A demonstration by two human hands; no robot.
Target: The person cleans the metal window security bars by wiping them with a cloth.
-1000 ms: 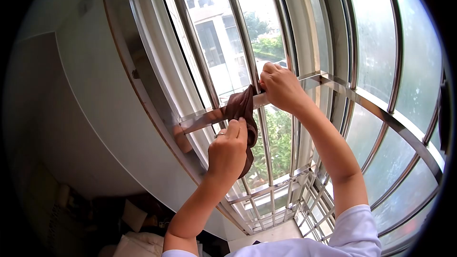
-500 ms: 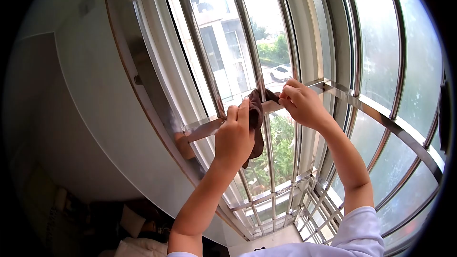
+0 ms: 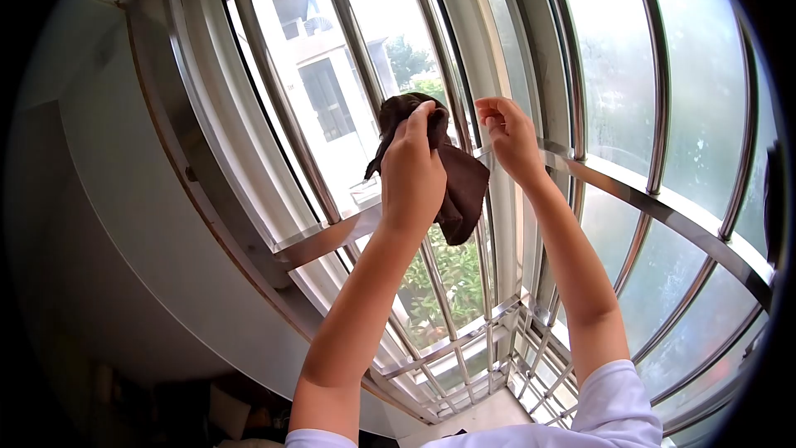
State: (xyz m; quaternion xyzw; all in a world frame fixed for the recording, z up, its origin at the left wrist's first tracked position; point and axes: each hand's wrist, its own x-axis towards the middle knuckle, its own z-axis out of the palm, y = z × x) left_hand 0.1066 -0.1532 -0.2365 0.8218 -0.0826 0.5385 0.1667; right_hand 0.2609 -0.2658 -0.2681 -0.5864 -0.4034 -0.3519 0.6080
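Observation:
A dark brown cloth hangs bunched in my left hand, whose fingers and thumb are closed on its upper part. The cloth is in front of the upright metal bars, and its lower end drops past the flat metal crossbar. To the right of the cloth, my right hand is raised near another bar, apart from the cloth. Its fingers are curled, with a gap to the thumb, and nothing shows in them.
Frosted panes behind curved bars stand on the right. A white wall panel is on the left. Lower metal grating and a dark area with a pale cushion lie below.
The cloth has come off the crossbar and is higher, gathered in my left hand. My right hand has let go of it and moved up. The view has shifted, so the window appears further left.

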